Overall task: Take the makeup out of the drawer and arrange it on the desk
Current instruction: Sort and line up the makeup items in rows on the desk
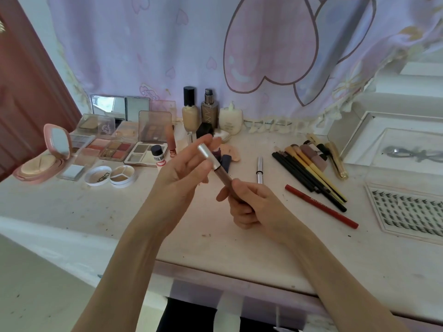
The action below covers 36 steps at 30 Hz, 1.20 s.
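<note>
A slim makeup pen (217,167) with a silver cap and a brown barrel is held tilted above the white desk (124,212). My right hand (249,204) grips its brown lower end. My left hand (187,168) holds the silver capped end between its fingers. A second silver pen (259,169) lies flat on the desk just right of my hands. A red pencil (321,206) lies further right.
Open palettes (112,149), a pink compact (45,154) and a round pot (122,175) fill the left. Foundation bottles (190,109) stand at the back. Brushes and pencils (311,173) and a lash tray (407,209) lie right. The drawer front (230,293) sits below the desk edge.
</note>
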{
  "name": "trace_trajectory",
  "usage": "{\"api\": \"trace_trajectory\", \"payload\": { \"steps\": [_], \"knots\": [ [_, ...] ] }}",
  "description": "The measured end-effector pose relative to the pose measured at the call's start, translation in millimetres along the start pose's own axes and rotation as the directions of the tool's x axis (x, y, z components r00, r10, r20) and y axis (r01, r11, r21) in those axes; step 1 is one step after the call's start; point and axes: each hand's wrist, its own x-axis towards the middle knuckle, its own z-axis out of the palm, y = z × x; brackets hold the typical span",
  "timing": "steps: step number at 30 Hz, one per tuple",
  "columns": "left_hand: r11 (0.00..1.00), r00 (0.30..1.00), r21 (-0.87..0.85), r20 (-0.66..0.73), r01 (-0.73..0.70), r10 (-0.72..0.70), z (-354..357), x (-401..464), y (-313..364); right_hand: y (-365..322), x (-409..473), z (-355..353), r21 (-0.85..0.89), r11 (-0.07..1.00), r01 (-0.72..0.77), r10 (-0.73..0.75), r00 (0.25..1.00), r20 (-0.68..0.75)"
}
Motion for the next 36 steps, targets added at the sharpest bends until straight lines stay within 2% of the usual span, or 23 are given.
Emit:
{"api": "trace_trajectory", "payload": {
  "steps": [2, 5, 9, 14, 19, 24, 30, 34, 36],
  "knots": [
    [0.999, 0.998, -0.02, 0.04, -0.04, 0.041, -2.3, 0.4, 1.7, 0.5, -2.3, -2.2, 0.058, 0.998, -0.006, 0.003, 0.999, 0.042],
    [0.995, 0.996, -0.052, -0.033, -0.081, 0.08, -1.6, 1.9, 2.2, 0.4, -3.8, -3.0, 0.124, 0.992, -0.014, 0.002, 0.995, 0.102],
    [0.99, 0.995, -0.11, -0.055, -0.084, 0.078, 3.7, 4.2, 3.1, -1.4, -3.5, -2.5, 0.148, 0.989, -0.027, 0.008, 0.992, 0.126],
    [0.994, 0.993, -0.079, 0.084, -0.077, 0.084, 5.2, 4.5, 2.0, -3.3, -5.5, -5.3, 0.209, 0.977, -0.034, 0.008, 0.993, 0.12],
    [0.991, 0.996, -0.106, -0.035, -0.082, 0.079, 5.4, 5.7, 3.1, -3.3, -5.4, -3.7, 0.19, 0.981, -0.043, 0.014, 0.988, 0.151],
    [0.986, 0.989, -0.137, 0.096, -0.099, 0.112, 3.9, 4.9, 6.0, -4.1, -6.5, -5.5, 0.22, 0.974, -0.059, 0.028, 0.989, 0.145],
    [0.988, 0.996, -0.124, -0.018, -0.092, 0.091, 5.1, 7.2, 8.3, -4.5, -6.2, -4.3, 0.21, 0.976, -0.065, 0.032, 0.987, 0.155],
    [0.987, 0.99, -0.134, 0.098, -0.092, 0.105, 1.8, 5.1, 6.8, -3.9, -6.8, -5.2, 0.222, 0.973, -0.064, 0.03, 0.988, 0.152],
    [0.988, 0.992, -0.124, 0.071, -0.093, 0.102, 2.3, 4.9, 5.4, -3.4, -6.7, -5.6, 0.22, 0.974, -0.063, 0.029, 0.988, 0.154]
  ]
}}
